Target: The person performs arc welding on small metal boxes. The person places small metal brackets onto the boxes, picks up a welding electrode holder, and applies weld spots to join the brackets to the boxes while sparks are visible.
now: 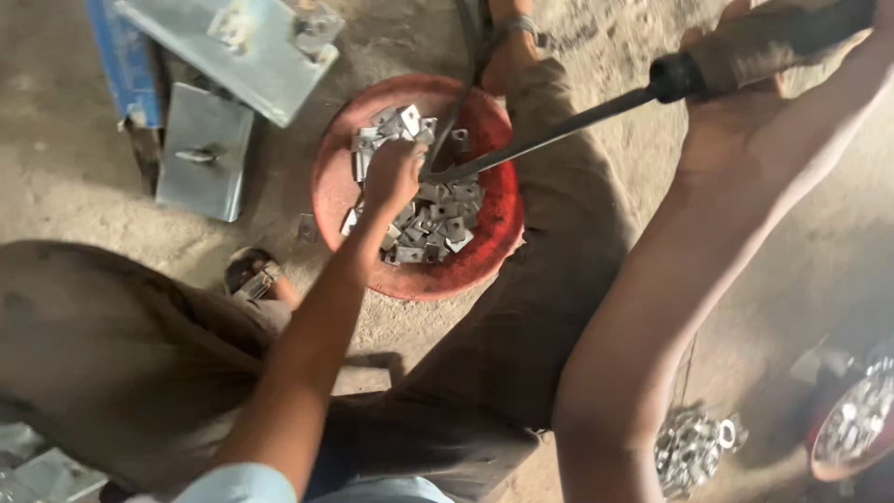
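Left hand (393, 175) pinching small square metal plates (438, 224) in red bowl (331, 186) on floor, centre. Right hand (745, 65) wrapped tight around long dark tool (549, 140). Probably light, stiff, sharp-edged; best taken by flat faces.

Small square grey metal pieces (438, 224) lay heaped in a round red bowl (484, 140) on the floor; a long dark-handled screwdriver (559, 135) slanted into the heap.
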